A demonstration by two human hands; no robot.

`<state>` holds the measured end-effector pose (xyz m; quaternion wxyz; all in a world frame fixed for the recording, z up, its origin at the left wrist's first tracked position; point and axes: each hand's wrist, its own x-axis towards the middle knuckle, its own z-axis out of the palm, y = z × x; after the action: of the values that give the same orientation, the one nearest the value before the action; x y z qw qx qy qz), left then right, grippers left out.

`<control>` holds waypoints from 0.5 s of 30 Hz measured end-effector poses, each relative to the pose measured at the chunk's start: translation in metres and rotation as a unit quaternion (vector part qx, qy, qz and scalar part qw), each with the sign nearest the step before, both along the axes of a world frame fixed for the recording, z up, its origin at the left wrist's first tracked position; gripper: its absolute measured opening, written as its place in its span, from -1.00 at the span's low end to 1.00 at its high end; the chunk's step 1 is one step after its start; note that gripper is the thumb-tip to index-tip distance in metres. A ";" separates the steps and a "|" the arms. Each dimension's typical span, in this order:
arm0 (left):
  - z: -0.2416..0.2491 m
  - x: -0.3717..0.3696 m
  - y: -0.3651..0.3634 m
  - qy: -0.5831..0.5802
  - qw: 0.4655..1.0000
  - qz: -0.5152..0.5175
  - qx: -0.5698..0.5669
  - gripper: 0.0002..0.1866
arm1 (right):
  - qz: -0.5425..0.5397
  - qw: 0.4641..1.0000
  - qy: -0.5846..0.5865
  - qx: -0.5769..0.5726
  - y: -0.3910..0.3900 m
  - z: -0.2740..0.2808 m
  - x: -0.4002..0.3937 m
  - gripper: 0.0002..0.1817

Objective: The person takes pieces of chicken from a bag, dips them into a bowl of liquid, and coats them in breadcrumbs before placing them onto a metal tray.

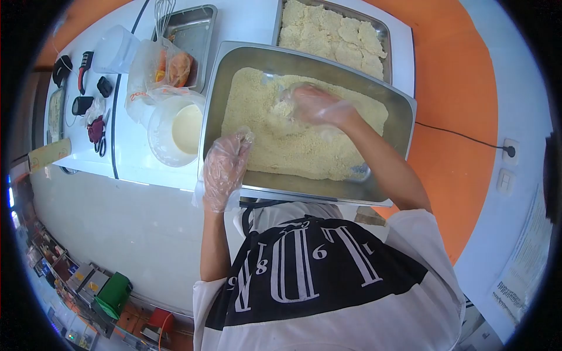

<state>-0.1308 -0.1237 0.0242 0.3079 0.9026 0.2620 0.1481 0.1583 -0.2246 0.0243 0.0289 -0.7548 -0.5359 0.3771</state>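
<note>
A deep metal tray (404,134) in front of me holds a wide bed of pale yellow breadcrumbs (293,155). My right hand (319,105), in a clear plastic glove, reaches into the crumbs near the far side. Its fingers are curled down over a lighter heap of crumbs; whether a piece lies under them is hidden. At the near left rim, my left hand (224,169) hovers in a similar glove. Its fingers are bunched together, with crumbs stuck on the tips, and I see nothing held in them.
Behind stands a tray of crumb-coated pieces (333,35). To the left are a bowl of pale batter (187,130), a plastic bag with orange contents (175,67), a metal pan (202,26) with a whisk (164,17), a clear container (115,50) and scissors (101,143).
</note>
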 end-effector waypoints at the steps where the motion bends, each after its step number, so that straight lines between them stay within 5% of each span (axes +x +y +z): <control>1: 0.001 0.000 0.000 -0.001 1.000 -0.003 0.002 -0.76 | 0.013 0.998 -0.022 0.058 -0.006 0.010 -0.003 -0.44; 4: 0.001 -0.001 0.002 0.008 1.000 -0.010 -0.003 -0.76 | 0.027 0.976 -0.040 0.214 -0.023 0.045 -0.025 -0.71; 8: 0.002 0.001 0.003 0.049 0.999 -0.018 -0.009 -0.75 | 0.046 0.957 -0.130 0.257 -0.065 0.031 -0.070 -0.71; 10: 0.006 0.002 0.004 0.091 0.993 -0.021 -0.067 -0.65 | -0.026 0.995 0.019 0.092 -0.094 -0.002 -0.087 -0.54; 14: -0.030 0.011 -0.003 0.106 0.992 -0.056 0.045 -0.65 | -0.148 0.976 -0.016 0.157 -0.135 -0.049 -0.102 -0.49; 15: -0.040 0.013 -0.007 0.163 0.972 -0.131 0.104 -0.56 | -0.185 0.982 0.033 0.008 -0.117 -0.025 -0.103 -0.44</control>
<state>-0.1182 -0.1309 -0.0162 0.1816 0.9681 0.1717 -0.0162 0.0550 -0.3414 -0.0012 0.1224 -0.8277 -0.3887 0.3858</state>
